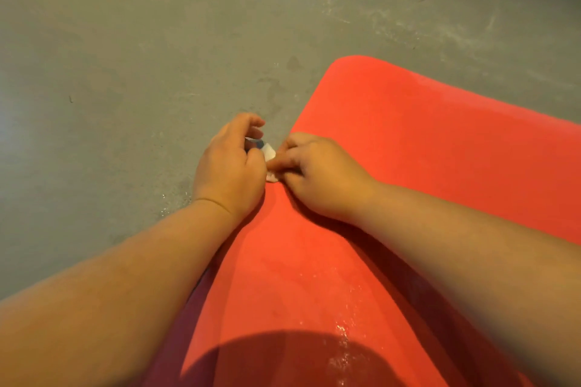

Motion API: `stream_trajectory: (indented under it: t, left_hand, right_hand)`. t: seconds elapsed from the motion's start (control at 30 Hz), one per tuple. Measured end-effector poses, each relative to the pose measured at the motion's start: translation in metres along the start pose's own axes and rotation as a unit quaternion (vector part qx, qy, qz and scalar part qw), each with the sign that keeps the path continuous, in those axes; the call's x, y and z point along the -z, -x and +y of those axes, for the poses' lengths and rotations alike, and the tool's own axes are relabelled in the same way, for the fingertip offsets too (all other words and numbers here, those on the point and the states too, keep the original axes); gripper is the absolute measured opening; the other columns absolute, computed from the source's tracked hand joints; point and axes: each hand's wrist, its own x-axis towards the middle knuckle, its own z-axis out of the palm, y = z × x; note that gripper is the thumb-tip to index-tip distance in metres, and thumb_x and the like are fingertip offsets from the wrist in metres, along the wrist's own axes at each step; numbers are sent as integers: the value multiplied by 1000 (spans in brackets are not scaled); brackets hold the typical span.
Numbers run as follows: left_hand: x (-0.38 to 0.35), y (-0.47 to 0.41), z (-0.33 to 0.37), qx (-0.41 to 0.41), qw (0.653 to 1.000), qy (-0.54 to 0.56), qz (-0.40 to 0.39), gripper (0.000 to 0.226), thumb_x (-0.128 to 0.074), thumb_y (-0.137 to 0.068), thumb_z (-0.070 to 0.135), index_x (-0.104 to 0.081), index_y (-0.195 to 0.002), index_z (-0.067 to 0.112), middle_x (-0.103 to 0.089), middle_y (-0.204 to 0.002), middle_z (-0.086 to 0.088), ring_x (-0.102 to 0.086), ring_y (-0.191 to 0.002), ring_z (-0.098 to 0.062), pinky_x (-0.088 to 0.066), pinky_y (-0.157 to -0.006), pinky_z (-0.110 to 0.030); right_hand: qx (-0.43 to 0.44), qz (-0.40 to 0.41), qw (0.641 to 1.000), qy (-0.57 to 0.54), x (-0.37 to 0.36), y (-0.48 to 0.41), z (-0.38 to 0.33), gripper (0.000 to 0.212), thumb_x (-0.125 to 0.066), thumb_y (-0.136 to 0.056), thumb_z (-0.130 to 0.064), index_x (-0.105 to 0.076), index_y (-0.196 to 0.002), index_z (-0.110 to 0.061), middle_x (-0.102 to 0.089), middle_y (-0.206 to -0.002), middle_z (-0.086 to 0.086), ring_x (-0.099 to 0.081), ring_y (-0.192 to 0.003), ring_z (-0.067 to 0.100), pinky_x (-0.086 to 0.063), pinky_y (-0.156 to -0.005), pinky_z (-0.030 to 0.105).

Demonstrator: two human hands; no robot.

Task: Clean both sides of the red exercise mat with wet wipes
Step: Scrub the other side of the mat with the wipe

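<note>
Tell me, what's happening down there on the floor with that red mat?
A person is working at the edge of a flat red foam exercise mat spread on the grey concrete floor. The left hand and right hand meet there, both pinching a small white wet wipe between their fingertips. Nearer the camera, shiny wet streaks show on the mat, so that part looks already wiped.

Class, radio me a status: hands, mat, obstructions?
Left hand and right hand pinch small white wet wipe. Red foam exercise mat lies on grey concrete floor, partly wet. Nothing blocking.
</note>
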Motion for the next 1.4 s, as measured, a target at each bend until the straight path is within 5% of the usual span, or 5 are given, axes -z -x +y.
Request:
stream_trajectory:
  t: [0.23,0.63,0.83,1.27,1.4]
  left_hand:
    - [4,-1,5,-30,996,-43,-77,33,-62,-89,42,-65,-120,32,-60,-114,7,-54,-93,-4,-38,-81,-5]
    - [-46,60,61,-344,876,-261,-216,22,-54,-88,23,-73,-85,12,-66,-91,-10,-60,-81,-33,-51,-71,-39]
    - [-17,-13,29,-108,935,-313,-126,26,-55,-96,29,-72,-111,16,-55,-105,-16,-54,-100,-36,-37,-80,-35]
    - [-66,-30,53,-105,949,-286,-83,26,-54,-96,23,-70,-108,6,-57,-109,-22,-55,-103,-37,-38,-84,-39]
    - [-93,37,98,-268,905,-238,-231,24,-53,-94,25,-72,-101,13,-57,-98,-14,-56,-95,-33,-39,-76,-37]
  right_hand:
    - [-124,24,991,-37,33,38,5,50,-42,-92,0,-50,-137,-21,-59,-131,-2,-51,-121,13,-30,-91,10]
    - [-286,143,938,132,27,138,48,57,-32,-80,-20,-54,-130,-8,-46,-143,13,-40,-134,28,-19,-114,29]
    - [-294,132,936,140,26,137,50,59,-29,-79,-22,-52,-132,-10,-43,-145,11,-36,-136,26,-21,-117,34]
    - [-295,133,937,130,24,137,52,60,-27,-78,-20,-52,-131,-10,-42,-146,10,-33,-138,26,-18,-116,33]
    - [-288,145,938,129,24,137,53,58,-29,-77,-19,-54,-129,-9,-44,-144,12,-35,-136,29,-20,-116,34]
